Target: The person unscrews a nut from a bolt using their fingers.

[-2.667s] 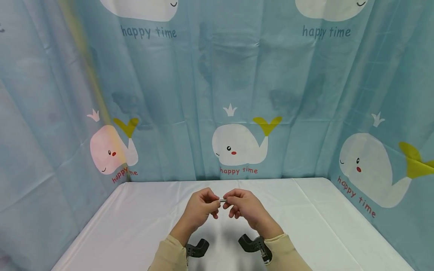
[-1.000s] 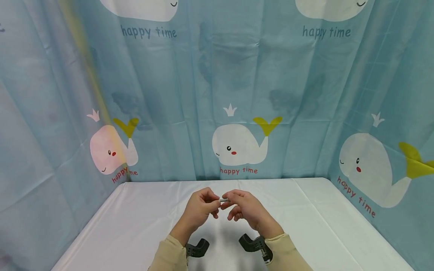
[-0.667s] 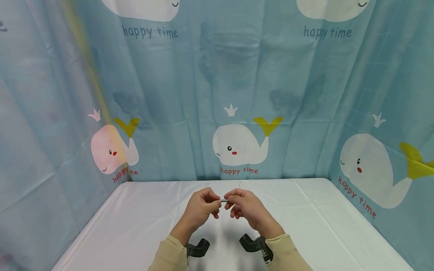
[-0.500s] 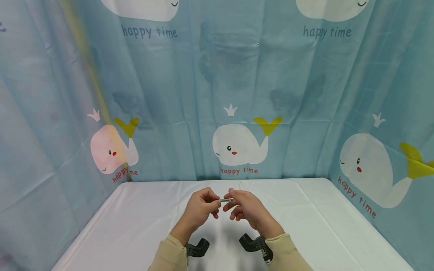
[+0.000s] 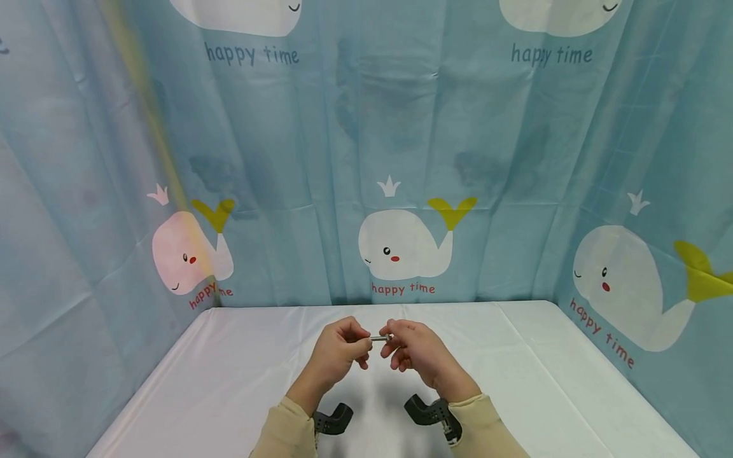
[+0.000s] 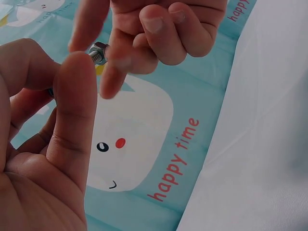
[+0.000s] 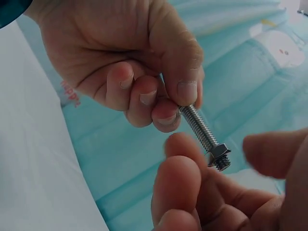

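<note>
My left hand [image 5: 338, 350] pinches a silver threaded bolt [image 7: 199, 127] between thumb and forefinger, and the gripped end is hidden by the fingers. Near the bolt's free end sits a hex nut [image 7: 219, 151], with a little thread sticking out past it. My right hand [image 5: 420, 353] is around that end with thumb and fingers spread apart. In the right wrist view its thumb stands clear of the nut, while a finger lies close behind it; whether they touch I cannot tell. The nut [image 6: 98, 53] also shows between the right fingers in the left wrist view.
Below the hands lies a table with a white cloth [image 5: 229, 381]. A blue curtain with printed whales [image 5: 401, 248] hangs at the back and both sides. Black wrist mounts [image 5: 334, 420] project inward from both forearms.
The right thumb and fingers pinched the bolt's nut end, parted, closed and parted again, and now stand slightly apart with the nut showing. My left hand keeps its grip and has hardly moved.
</note>
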The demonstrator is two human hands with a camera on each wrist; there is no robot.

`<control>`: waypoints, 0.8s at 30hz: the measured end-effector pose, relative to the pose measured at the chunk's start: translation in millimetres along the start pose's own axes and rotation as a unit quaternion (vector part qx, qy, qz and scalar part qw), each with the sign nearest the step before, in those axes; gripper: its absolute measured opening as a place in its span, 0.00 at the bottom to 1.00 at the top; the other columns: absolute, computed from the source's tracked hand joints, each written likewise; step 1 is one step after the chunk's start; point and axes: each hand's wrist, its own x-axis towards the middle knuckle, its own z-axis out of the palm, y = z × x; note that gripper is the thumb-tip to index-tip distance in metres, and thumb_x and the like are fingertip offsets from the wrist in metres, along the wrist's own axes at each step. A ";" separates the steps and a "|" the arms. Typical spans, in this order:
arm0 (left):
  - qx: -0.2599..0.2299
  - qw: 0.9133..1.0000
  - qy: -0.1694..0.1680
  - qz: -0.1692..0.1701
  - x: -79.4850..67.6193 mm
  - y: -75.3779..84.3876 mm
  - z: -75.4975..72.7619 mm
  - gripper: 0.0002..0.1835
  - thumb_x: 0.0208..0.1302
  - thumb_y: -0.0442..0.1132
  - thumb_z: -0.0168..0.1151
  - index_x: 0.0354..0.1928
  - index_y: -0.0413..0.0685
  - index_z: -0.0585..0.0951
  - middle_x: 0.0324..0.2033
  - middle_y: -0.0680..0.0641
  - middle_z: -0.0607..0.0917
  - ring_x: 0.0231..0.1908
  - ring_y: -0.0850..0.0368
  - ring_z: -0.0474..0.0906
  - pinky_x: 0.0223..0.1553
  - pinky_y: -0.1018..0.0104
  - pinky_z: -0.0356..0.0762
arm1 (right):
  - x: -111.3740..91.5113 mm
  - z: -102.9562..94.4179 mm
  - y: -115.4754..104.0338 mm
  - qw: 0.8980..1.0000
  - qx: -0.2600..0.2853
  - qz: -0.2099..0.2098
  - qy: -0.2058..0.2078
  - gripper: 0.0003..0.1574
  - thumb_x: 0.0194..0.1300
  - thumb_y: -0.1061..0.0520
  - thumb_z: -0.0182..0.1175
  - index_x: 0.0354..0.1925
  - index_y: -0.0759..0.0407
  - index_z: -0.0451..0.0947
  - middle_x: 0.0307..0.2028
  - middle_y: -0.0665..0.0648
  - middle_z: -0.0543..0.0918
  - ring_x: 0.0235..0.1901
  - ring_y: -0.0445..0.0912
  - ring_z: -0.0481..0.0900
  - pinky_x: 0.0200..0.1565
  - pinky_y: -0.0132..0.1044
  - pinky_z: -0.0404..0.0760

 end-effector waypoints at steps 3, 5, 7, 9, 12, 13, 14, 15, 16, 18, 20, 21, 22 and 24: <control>0.000 1.000 0.000 0.000 0.3 -0.6 0.1 0.03 0.62 0.28 0.63 0.37 0.35 0.80 0.24 0.43 0.81 0.23 0.51 0.78 0.27 0.58 0.85 | 0.0 0.7 0.6 1.000 -0.006 -0.006 -0.006 0.23 0.76 0.47 0.53 0.45 0.67 0.79 0.27 0.59 0.81 0.21 0.45 0.76 0.26 0.34 0.76; -0.001 1.000 0.000 0.001 0.6 -1.0 0.1 0.03 0.63 0.28 0.63 0.37 0.34 0.80 0.24 0.43 0.81 0.23 0.51 0.78 0.27 0.57 0.85 | 0.0 0.5 0.9 1.000 -0.002 -0.012 -0.008 0.19 0.75 0.51 0.54 0.44 0.67 0.80 0.27 0.59 0.81 0.21 0.45 0.75 0.26 0.34 0.76; -0.001 1.000 -0.001 0.002 0.8 -1.4 -0.1 0.04 0.63 0.28 0.63 0.37 0.33 0.79 0.24 0.43 0.81 0.23 0.51 0.78 0.28 0.57 0.85 | -0.1 -0.1 0.6 1.000 0.005 -0.015 -0.008 0.16 0.73 0.54 0.55 0.46 0.67 0.79 0.30 0.59 0.82 0.21 0.45 0.75 0.26 0.33 0.75; 0.000 1.000 -0.002 0.002 0.8 -1.5 -0.2 0.05 0.63 0.28 0.63 0.38 0.32 0.79 0.25 0.43 0.81 0.24 0.51 0.78 0.28 0.58 0.85 | -0.2 -1.0 0.5 1.000 0.011 -0.010 -0.009 0.18 0.71 0.54 0.56 0.49 0.69 0.78 0.34 0.60 0.84 0.22 0.46 0.77 0.27 0.33 0.76; 0.002 1.000 -0.001 0.001 0.3 -0.5 0.3 0.04 0.63 0.28 0.63 0.37 0.33 0.79 0.25 0.43 0.80 0.24 0.51 0.78 0.28 0.58 0.85 | -0.3 -1.4 0.8 1.000 0.008 0.008 -0.010 0.23 0.70 0.49 0.57 0.50 0.67 0.77 0.36 0.61 0.85 0.23 0.46 0.78 0.27 0.33 0.76; 0.002 1.000 0.000 0.001 0.0 0.1 0.6 0.03 0.63 0.28 0.63 0.37 0.34 0.80 0.25 0.43 0.81 0.24 0.51 0.78 0.28 0.57 0.85 | -0.2 -1.3 1.2 1.000 0.004 0.013 -0.010 0.24 0.71 0.46 0.56 0.49 0.66 0.78 0.34 0.61 0.86 0.23 0.46 0.78 0.27 0.33 0.76; 0.003 1.000 0.000 0.001 -0.1 0.5 0.9 0.03 0.63 0.28 0.63 0.37 0.35 0.80 0.25 0.43 0.81 0.24 0.51 0.78 0.28 0.57 0.85 | 0.0 -1.2 1.9 1.000 -0.001 0.015 -0.011 0.26 0.72 0.43 0.56 0.48 0.66 0.78 0.32 0.61 0.85 0.23 0.46 0.78 0.27 0.33 0.76; 0.002 1.000 0.001 0.001 -0.1 0.5 1.1 0.02 0.63 0.28 0.63 0.37 0.35 0.80 0.24 0.43 0.81 0.23 0.51 0.78 0.28 0.57 0.85 | 0.3 -1.2 2.7 1.000 -0.005 0.014 -0.011 0.26 0.73 0.42 0.55 0.47 0.65 0.79 0.30 0.60 0.85 0.22 0.46 0.77 0.27 0.33 0.76; 0.002 1.000 0.001 0.000 -0.1 0.6 1.2 0.02 0.63 0.27 0.63 0.37 0.35 0.80 0.24 0.43 0.81 0.23 0.51 0.78 0.27 0.57 0.85 | 0.7 -0.9 3.2 1.000 -0.008 0.011 -0.010 0.25 0.73 0.42 0.55 0.45 0.64 0.79 0.28 0.60 0.84 0.21 0.45 0.76 0.26 0.33 0.76; 0.001 1.000 0.001 0.000 0.1 0.1 1.3 0.03 0.63 0.27 0.63 0.37 0.34 0.80 0.24 0.43 0.81 0.23 0.51 0.78 0.27 0.57 0.85 | 1.0 -1.1 3.6 1.000 -0.007 -0.001 -0.010 0.23 0.73 0.45 0.56 0.44 0.65 0.80 0.27 0.59 0.83 0.21 0.45 0.75 0.26 0.33 0.75; 0.002 1.000 0.000 -0.002 0.1 -0.1 1.2 0.02 0.63 0.27 0.63 0.36 0.35 0.80 0.25 0.42 0.81 0.23 0.51 0.78 0.28 0.56 0.85 | 0.0 -1.1 1.7 1.000 0.002 -0.009 -0.010 0.17 0.73 0.51 0.58 0.45 0.65 0.80 0.30 0.59 0.83 0.21 0.45 0.75 0.26 0.33 0.74; 0.002 1.000 0.000 -0.003 0.1 -0.5 0.9 0.02 0.63 0.28 0.63 0.36 0.36 0.80 0.25 0.42 0.81 0.23 0.51 0.78 0.28 0.56 0.85 | -0.5 -1.2 0.6 1.000 0.006 -0.011 -0.011 0.15 0.72 0.54 0.58 0.47 0.65 0.80 0.33 0.60 0.84 0.22 0.45 0.75 0.26 0.33 0.74; 0.003 1.000 0.001 -0.003 0.0 -0.6 0.7 0.01 0.63 0.28 0.63 0.35 0.38 0.80 0.26 0.42 0.81 0.23 0.50 0.78 0.28 0.55 0.85 | -1.0 -1.3 -0.7 1.000 0.012 -0.010 -0.014 0.15 0.70 0.55 0.59 0.49 0.65 0.79 0.35 0.61 0.84 0.22 0.45 0.76 0.26 0.33 0.74; 0.004 1.000 0.002 -0.002 0.2 -1.3 0.1 0.03 0.63 0.27 0.62 0.33 0.42 0.80 0.26 0.42 0.81 0.23 0.50 0.78 0.29 0.53 0.85 | -1.5 -1.7 -2.0 1.000 0.016 -0.004 -0.018 0.17 0.70 0.55 0.59 0.52 0.65 0.78 0.39 0.62 0.84 0.23 0.46 0.76 0.26 0.33 0.74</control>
